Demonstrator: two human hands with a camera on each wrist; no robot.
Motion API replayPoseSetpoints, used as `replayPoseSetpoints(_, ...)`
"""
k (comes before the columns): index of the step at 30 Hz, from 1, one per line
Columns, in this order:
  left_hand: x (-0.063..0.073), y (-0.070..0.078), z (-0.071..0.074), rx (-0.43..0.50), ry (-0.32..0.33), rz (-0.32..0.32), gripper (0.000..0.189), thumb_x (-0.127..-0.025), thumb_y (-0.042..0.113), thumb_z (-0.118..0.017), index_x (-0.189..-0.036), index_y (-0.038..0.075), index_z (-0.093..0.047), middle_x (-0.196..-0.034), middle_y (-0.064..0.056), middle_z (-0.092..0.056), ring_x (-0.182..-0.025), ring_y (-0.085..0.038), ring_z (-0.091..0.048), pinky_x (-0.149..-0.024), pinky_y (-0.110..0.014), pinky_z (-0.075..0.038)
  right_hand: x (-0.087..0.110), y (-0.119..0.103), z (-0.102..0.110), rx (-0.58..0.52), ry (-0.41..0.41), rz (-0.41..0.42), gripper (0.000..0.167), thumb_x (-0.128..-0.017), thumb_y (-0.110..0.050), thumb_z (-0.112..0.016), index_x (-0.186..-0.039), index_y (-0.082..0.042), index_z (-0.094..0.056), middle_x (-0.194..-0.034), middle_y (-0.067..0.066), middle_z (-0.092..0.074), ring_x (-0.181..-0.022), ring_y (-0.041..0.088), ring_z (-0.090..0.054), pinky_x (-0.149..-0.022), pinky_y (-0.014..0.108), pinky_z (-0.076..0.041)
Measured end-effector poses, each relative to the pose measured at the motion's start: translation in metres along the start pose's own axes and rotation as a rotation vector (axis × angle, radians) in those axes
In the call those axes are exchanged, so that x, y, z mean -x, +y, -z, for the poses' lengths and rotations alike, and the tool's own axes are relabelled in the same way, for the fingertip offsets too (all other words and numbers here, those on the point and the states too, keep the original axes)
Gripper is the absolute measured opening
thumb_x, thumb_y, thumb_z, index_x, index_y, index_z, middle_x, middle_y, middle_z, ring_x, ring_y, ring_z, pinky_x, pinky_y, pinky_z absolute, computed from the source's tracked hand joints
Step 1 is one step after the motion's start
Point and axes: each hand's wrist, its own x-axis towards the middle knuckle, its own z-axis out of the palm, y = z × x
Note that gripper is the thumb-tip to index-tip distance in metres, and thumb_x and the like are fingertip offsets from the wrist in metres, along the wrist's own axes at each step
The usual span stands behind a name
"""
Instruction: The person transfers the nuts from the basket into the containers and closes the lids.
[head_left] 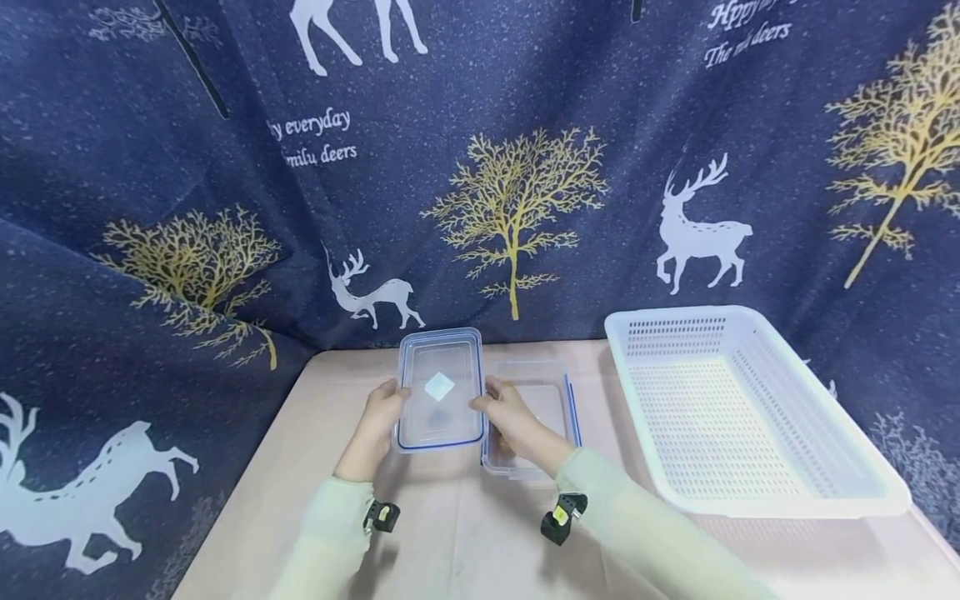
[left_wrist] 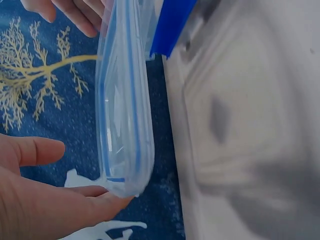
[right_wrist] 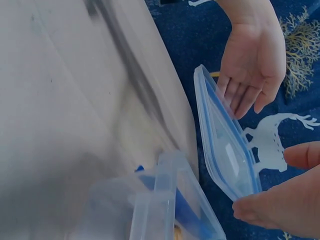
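A clear plastic lid point(head_left: 457, 417) with a blue seal line and a pale diamond label is raised over the table, tilted. My left hand point(head_left: 380, 417) supports its left edge, fingers extended beneath; in the left wrist view the thumb point(left_wrist: 42, 151) stands apart from it. At the opposite edge, my right hand point(head_left: 517, 421) carries it on its fingers, and the right wrist view shows that thumb point(right_wrist: 302, 155) apart too. Partly behind my right hand sits a clear plastic food box point(head_left: 547, 408) with blue strips at its sides. Something brown shows inside, mostly hidden.
A white perforated plastic basket point(head_left: 787, 507) stands at the right of the table point(head_left: 255, 500), which has a pale cover. Dark blue cloth point(head_left: 465, 92) printed with deer and trees hangs behind the table. Each wrist wears a black strap with a small camera.
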Motion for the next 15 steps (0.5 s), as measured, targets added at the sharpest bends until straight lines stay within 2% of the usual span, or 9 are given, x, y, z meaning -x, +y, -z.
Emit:
replayPoseSetpoints(8,0.001,-0.001,-0.015,-0.018,-0.042,-0.022,0.058,-0.098,0.01,-0.042,-0.143,-0.018,-0.02,-0.147,-0.038,-0.023,-0.138,-0.051,-0.02,-0.116,-0.057,-0.017,0.002,0.001,0.015,-0.035,0.069,-0.016,0.066,-0.089,-0.003,-0.053,-0.144,0.015,-0.021,-0.149,0.033,-0.026,-0.138,0.045,-0.027,-0.115,0.052,-0.025)
replayPoseSetpoints(15,0.004,0.0,-0.032,0.032,-0.076,-0.033,0.058,-0.096,0.007,-0.043,-0.142,-0.02,-0.019,-0.149,-0.038,-0.018,-0.139,-0.051,-0.015,-0.117,-0.057,-0.014,0.008,-0.003,0.03,0.016,0.162,-0.036,0.063,-0.088,-0.004,-0.053,-0.141,0.016,-0.028,-0.145,0.034,-0.032,-0.136,0.046,-0.03,-0.115,0.053,-0.025)
